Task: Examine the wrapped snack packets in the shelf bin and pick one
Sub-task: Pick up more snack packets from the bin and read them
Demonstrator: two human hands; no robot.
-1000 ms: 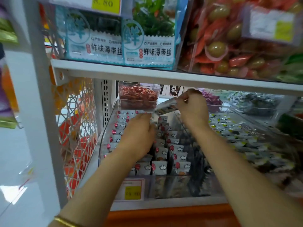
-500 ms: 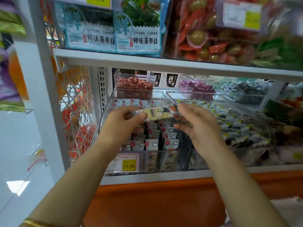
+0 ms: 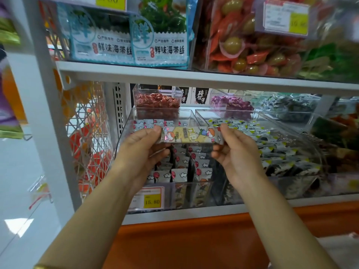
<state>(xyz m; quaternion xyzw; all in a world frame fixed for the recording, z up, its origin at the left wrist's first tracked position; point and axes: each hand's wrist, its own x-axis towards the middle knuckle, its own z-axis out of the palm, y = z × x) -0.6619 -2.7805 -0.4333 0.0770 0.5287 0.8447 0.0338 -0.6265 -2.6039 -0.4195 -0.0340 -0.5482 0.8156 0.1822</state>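
Observation:
A long wrapped snack packet [image 3: 191, 134] with cartoon figures and a yellow middle is stretched level in front of the shelf. My left hand [image 3: 142, 150] pinches its left end and my right hand [image 3: 236, 150] pinches its right end. Behind and below it stands the clear shelf bin [image 3: 126, 129], filled with several rows of similar packets [image 3: 182, 171] marked with red balloons and white clouds. Both hands are out of the bin, just above its front half.
A second clear bin [image 3: 303, 121] of dark, yellow-tipped packets sits to the right. Small tubs of red [image 3: 157, 102] and purple [image 3: 232, 103] sweets stand behind. A shelf board [image 3: 174, 75] runs overhead. A yellow price tag [image 3: 152, 200] is on the bin front; a wire rack [image 3: 87, 136] hangs left.
One second ago both hands were deep in the bin. They have since drawn one packet out toward me and turned it flat, printed face up, between the two hands.

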